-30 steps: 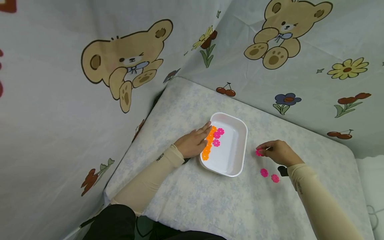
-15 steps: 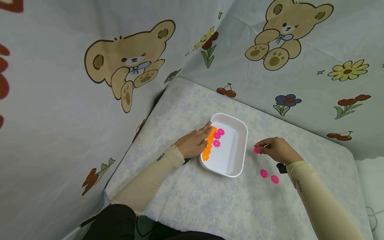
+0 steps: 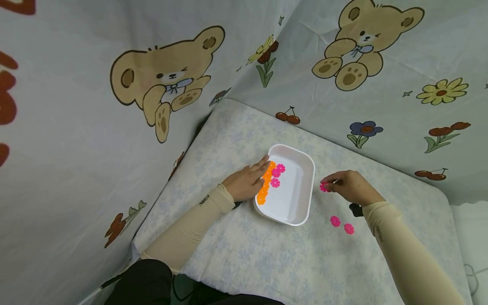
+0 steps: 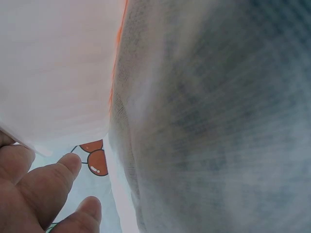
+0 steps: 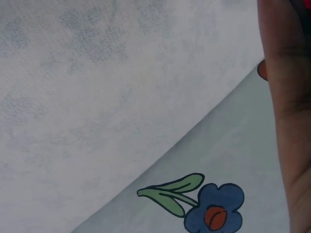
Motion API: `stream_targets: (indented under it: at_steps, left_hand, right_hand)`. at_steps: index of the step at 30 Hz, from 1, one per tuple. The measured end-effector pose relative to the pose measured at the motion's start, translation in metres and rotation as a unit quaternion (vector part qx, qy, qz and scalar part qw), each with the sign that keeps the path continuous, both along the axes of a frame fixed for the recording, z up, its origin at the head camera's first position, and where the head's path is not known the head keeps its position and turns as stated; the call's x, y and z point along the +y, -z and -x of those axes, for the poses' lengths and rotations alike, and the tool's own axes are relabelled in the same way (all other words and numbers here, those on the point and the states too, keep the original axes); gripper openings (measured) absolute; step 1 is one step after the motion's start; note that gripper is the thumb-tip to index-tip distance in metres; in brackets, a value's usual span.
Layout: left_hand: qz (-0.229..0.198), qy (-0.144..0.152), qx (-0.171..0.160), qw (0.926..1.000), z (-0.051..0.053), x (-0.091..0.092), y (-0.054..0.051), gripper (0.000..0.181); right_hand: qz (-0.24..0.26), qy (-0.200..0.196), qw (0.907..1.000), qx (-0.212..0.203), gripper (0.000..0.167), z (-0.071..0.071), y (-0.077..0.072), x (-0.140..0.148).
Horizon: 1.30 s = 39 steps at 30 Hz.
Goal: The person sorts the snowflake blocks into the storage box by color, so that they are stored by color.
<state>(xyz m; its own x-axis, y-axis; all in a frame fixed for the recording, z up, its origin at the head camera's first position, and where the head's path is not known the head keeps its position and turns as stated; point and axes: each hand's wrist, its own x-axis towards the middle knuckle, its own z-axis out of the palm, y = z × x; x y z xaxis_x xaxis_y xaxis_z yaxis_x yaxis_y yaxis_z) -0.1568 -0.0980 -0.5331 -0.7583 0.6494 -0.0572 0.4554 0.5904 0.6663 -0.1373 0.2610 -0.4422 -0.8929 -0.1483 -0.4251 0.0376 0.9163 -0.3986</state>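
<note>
Between the thumb and fingers of my right hand (image 3: 353,187) is a pink flower-shaped piece (image 3: 323,187), just right of the white tray (image 3: 311,186). My left hand (image 3: 243,183) rests on the tray's left rim with its fingers extended; its fingers (image 4: 46,189) show beside the white outer wall in the left wrist view. Inside the tray, a row of orange flower-shaped pieces (image 3: 262,197) lines the left side, partly covered by the hand. Three pink pieces (image 3: 275,182) lie beside that row. The right wrist view catches only part of the hand.
Two more pink flower-shaped pieces, one (image 3: 335,221) left of the other (image 3: 348,228), lie on the cloth-covered table (image 3: 244,245) in front of the right hand. Printed curtains (image 3: 289,84) border the table's left and far edges.
My right hand has moved a little forward and left with the pink piece, closer to the tray. The left hand and tray stay put.
</note>
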Motion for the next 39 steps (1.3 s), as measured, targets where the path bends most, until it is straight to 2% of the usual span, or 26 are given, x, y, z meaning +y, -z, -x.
stream_targets:
  at_steps: [12, 22, 31, 39]
  left_hand:
    - [0.001, -0.001, -0.002, 1.0, 0.0, 0.0, -0.002, 0.062]
    - [0.003, -0.001, 0.0, 1.0, 0.0, 0.0, 0.0, 0.062]
    - [0.004, 0.007, 0.007, 0.9999, 0.001, 0.001, 0.001, 0.062]
    - [0.008, 0.006, 0.006, 0.9999, 0.001, 0.001, 0.0, 0.062]
  right_hand:
    - [0.001, -0.022, 0.9996, 0.016, 0.022, 0.011, -0.013, -0.02]
    - [0.011, -0.043, 0.999, 0.001, 0.021, 0.02, -0.011, -0.045]
    - [0.01, -0.043, 0.999, -0.01, 0.019, 0.025, -0.012, -0.066]
    - [0.017, -0.094, 0.9955, -0.001, 0.012, 0.031, -0.008, -0.094]
